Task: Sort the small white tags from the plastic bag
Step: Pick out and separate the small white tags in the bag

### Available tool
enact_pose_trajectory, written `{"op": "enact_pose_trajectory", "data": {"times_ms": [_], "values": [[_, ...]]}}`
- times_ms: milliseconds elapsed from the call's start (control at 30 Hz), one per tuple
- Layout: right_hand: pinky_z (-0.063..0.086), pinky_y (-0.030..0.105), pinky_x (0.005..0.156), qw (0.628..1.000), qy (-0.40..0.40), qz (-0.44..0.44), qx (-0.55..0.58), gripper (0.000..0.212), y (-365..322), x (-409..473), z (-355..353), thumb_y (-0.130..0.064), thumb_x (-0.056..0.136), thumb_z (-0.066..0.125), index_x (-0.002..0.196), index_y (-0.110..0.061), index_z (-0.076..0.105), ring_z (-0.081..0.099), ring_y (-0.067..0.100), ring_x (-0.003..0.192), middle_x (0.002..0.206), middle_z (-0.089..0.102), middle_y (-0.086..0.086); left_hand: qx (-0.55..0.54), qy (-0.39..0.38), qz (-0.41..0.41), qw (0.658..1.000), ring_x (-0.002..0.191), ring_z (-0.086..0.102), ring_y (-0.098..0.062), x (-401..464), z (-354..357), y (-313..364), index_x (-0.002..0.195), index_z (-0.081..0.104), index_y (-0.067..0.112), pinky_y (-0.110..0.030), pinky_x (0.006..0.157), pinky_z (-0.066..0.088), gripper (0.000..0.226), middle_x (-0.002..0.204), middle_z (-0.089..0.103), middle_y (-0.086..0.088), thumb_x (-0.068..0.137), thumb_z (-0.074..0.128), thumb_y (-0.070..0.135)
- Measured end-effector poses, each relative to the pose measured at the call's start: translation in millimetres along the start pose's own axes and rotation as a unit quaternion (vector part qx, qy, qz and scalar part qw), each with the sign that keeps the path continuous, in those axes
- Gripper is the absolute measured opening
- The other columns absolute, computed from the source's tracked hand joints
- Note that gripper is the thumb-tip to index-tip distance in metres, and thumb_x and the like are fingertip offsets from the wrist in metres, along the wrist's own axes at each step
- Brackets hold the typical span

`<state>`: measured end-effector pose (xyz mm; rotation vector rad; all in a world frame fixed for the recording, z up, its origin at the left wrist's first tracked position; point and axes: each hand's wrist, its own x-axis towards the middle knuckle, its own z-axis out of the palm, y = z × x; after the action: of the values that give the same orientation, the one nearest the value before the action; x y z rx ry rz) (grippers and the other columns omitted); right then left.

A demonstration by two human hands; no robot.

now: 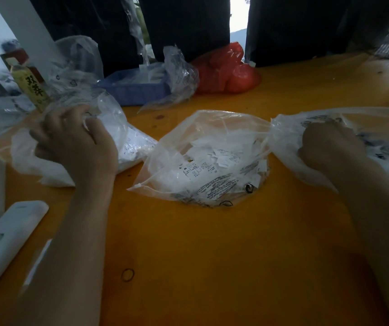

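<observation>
I see my left hand (75, 140) curled tight, fingers bunching the crinkled neck of a thin clear plastic bag (127, 147) packed with white paper that lies on the left of the smooth orange tabletop (212, 243). My right hand (327, 147) is pushed inside a second see-through printed film bag (353, 128) at the right; its knuckles are bent into a loose fist, but through the glossy film I cannot tell whether it grips anything.

Between my hands lies a third transparent plastic bag with black printed text (202, 161), its mouth gaping wide toward the far side. Inside it sit the small white rectangular paper tags (221, 156), loosely heaped, flat and lightly printed, some overlapping.

A thin dark rubber band ring (127, 275) lies flat on the tabletop near my left forearm. At the left edge rests a white rounded plastic remote-like device with a small window (7, 241). Farther back stands a shallow blue ribbed plastic tray (137, 90) with wrinkled clear film spilling over its right side, and just beside that, a lumpy shiny red plastic bag (228, 71). A yellow-green printed carton (32, 88) leans behind the left bag.
</observation>
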<state>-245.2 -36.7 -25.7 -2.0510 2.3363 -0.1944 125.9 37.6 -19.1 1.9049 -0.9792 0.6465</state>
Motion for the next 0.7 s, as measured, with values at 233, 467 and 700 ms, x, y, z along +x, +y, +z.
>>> {"op": "enact_pose_trajectory", "data": {"times_ms": [233, 467, 700], "values": [[0.04, 0.034, 0.06, 0.999, 0.031, 0.013, -0.015, 0.028, -1, 0, -2, 0.0, 0.091, 0.056, 0.066, -0.009, 0.049, 0.049, 0.026, 0.063, 0.072, 0.05, 0.013, -0.325, -0.134, 0.261, 0.899, 0.079, 0.061, -0.016, -54, -3, 59, 0.089, 0.071, 0.002, -0.024, 0.073, 0.048, 0.036, 0.085, 0.068, -0.011, 0.099, 0.038, 0.011], [0.039, 0.031, 0.051, 0.991, 0.132, -0.013, 0.017, 0.027, -3, 0, -10, 0.001, 0.09, 0.052, 0.064, -0.007, 0.05, 0.051, 0.03, 0.055, 0.062, 0.048, 0.016, -0.348, -0.405, 0.204, 0.821, 0.076, 0.06, 0.007, -87, 5, 67, 0.104, 0.076, 0.011, -0.007, 0.068, 0.041, 0.032, 0.089, 0.071, 0.006, 0.103, 0.044, 0.01], [0.044, 0.015, 0.065, 0.898, 0.263, -0.133, 0.326, 0.01, -30, -20, -13, -0.024, 0.101, 0.059, 0.106, -0.019, 0.066, 0.057, 0.005, 0.075, 0.09, 0.064, -0.012, -0.358, -0.416, 0.037, 0.835, 0.071, 0.063, -0.007, -92, 15, 66, 0.109, 0.074, 0.027, -0.02, 0.064, 0.048, 0.029, 0.092, 0.075, 0.013, 0.111, 0.046, 0.022]]}}
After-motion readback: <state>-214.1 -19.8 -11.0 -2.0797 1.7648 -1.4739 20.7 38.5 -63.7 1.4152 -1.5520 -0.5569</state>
